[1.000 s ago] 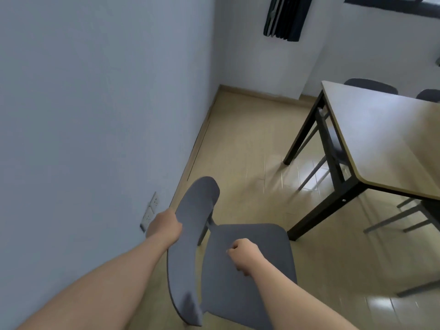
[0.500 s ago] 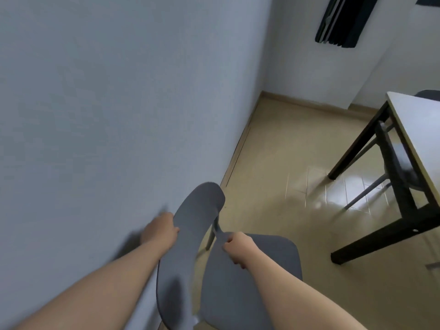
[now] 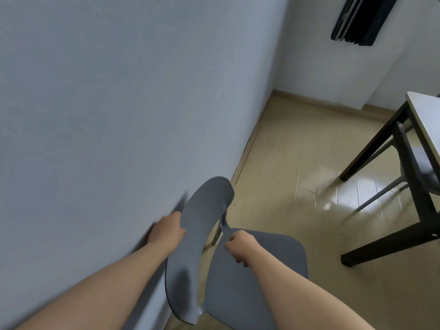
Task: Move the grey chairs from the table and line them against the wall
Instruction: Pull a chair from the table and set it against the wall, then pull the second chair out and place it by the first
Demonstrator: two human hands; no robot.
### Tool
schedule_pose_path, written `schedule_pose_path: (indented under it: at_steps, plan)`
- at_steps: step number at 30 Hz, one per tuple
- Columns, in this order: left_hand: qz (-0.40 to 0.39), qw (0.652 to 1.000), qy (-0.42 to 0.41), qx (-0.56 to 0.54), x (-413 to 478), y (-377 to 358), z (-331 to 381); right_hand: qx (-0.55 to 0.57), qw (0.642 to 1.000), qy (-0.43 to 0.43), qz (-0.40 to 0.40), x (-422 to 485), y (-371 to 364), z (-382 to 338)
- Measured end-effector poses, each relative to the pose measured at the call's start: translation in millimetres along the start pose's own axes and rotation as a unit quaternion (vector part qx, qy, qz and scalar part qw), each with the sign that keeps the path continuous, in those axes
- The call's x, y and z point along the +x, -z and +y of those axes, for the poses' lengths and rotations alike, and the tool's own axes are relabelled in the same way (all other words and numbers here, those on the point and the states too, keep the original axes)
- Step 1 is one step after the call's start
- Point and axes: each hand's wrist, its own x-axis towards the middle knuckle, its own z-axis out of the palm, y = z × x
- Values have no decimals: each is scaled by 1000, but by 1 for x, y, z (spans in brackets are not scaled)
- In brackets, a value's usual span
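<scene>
A grey chair (image 3: 262,277) stands at the bottom centre, its curved backrest (image 3: 200,234) turned toward the pale wall (image 3: 119,115) on the left. My left hand (image 3: 166,231) grips the back of the backrest, squeezed between it and the wall. My right hand (image 3: 240,247) is closed on the seat's rear edge by the back post. Under the table (image 3: 423,120) at the right edge is tucked another grey chair (image 3: 421,167), only partly in view.
The table's black legs (image 3: 371,148) and floor bar (image 3: 390,244) stand to the right of the chair. Tan floor runs between wall and table to the far corner. A dark folded blind (image 3: 362,17) hangs on the far wall.
The chair has been carried left, closer to the wall, with both hands holding it. My view has swung left, so the wall fills more and less of the table shows.
</scene>
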Motion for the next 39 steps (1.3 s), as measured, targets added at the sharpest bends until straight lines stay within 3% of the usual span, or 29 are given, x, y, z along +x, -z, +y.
schedule_pose_path:
  at_steps: [11, 15, 19, 22, 31, 39]
  plan:
    - [65, 987, 33, 141, -11, -4, 9, 7, 1000, 8, 6, -8, 4, 7]
    - [24, 980, 32, 197, -9, 8, 22, 11, 1000, -1, 19, -16, 11, 23]
    - [32, 968, -71, 237, -15, 25, 62, 20, 999, -4, 36, -26, 23, 36]
    - [6, 972, -147, 181, -34, 14, 110, 37, 998, 0, 50, -41, 35, 51]
    - [-87, 954, -269, 99, -125, -46, 271, 140, 973, -68, 170, -124, 90, 197]
    - [-120, 912, -379, 104, -272, -147, 445, 204, 928, -130, 283, -260, 127, 425]
